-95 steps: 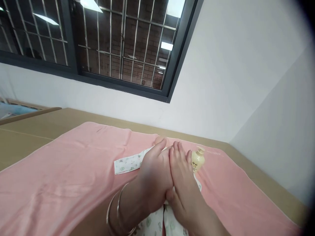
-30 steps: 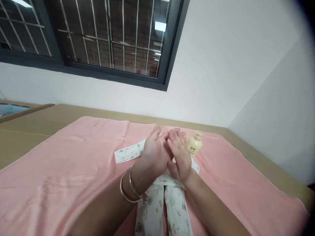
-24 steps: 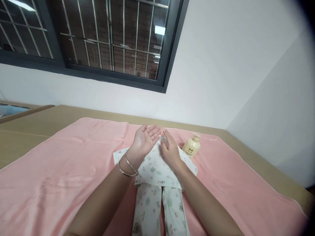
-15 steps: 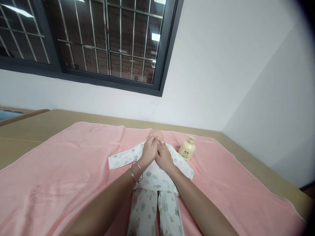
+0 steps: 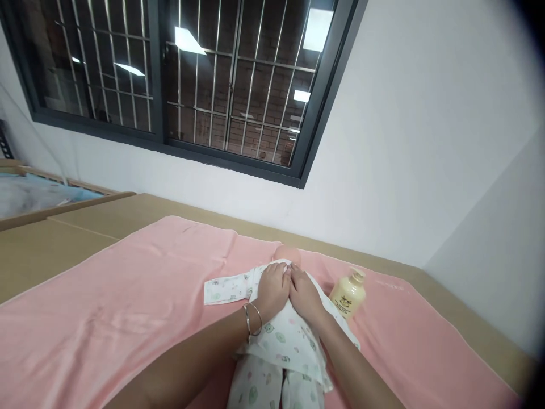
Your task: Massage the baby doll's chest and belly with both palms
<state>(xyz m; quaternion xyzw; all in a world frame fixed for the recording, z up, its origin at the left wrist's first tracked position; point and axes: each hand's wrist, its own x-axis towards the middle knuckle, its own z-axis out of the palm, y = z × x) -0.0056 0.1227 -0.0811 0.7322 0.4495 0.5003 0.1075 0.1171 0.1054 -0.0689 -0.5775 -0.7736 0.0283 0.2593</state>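
Note:
A doll with a bald pink head lies on its back, dressed in a white baby shirt with a small green print. Matching pants cover its legs. On the upper chest, just below the collar, my left hand and my right hand meet, closed on the shirt fabric with thumbs and fingertips close together. What lies between the fingertips is too small to make out. One sleeve stretches flat to the left; my right forearm partly covers the other. A bracelet circles my left wrist.
Beneath the doll a pink blanket is spread over a tan tabletop. A pale yellow pump bottle leans close to the right sleeve. Behind are a white wall and a barred window. A wooden-edged bin stands far left.
The view has shifted, so everything appears lower and to the right. My hands stay together at the shirt's upper chest, fingers lying lower from the head; the shirt's hem looks more slanted.

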